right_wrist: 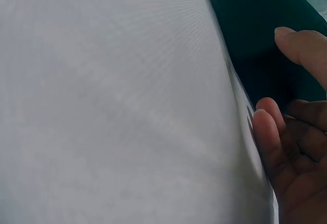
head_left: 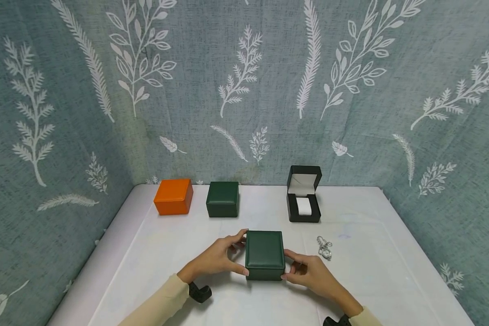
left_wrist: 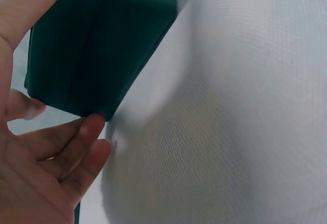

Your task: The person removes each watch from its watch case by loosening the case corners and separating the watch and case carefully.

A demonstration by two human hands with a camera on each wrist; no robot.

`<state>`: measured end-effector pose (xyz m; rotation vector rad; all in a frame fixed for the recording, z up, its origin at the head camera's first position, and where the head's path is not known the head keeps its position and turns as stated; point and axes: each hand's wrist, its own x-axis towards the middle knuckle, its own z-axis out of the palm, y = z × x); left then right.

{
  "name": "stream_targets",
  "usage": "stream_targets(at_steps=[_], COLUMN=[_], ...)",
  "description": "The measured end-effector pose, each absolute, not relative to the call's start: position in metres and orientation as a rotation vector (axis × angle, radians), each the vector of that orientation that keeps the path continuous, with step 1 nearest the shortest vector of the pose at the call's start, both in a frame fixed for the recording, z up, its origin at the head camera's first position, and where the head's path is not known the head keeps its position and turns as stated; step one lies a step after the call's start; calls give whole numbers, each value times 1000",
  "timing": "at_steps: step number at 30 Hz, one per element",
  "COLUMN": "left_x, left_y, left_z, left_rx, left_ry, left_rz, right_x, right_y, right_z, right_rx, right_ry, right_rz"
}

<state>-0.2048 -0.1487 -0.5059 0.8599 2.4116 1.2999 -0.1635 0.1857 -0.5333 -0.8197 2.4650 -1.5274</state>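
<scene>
Clasping a square, matte green leatherette box (head_left: 265, 255) between them, both hands (head_left: 265, 267) rest on white cloth (head_left: 375, 271).

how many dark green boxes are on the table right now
2: one closed dark green leatherette box held between both hands at the front, another dark green box at the back beside the orange box.

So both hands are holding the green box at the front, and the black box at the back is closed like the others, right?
Not quite: the black box stands open, its lid up, as the head view shows. Both the left hand and right hand do hold the front green box.
</scene>
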Motion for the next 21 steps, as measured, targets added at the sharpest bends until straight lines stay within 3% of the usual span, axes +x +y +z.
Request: stream_targets(at_steps=[21], left_x=[-199], left_y=[-148], left_z=[-517], left_rx=[853], left_ry=[2496], left_rz=[1191], right_x=[-176], right_y=[193], right_z=[-521], right_rx=[-832], right_ry=[2419], right_rz=[-1506])
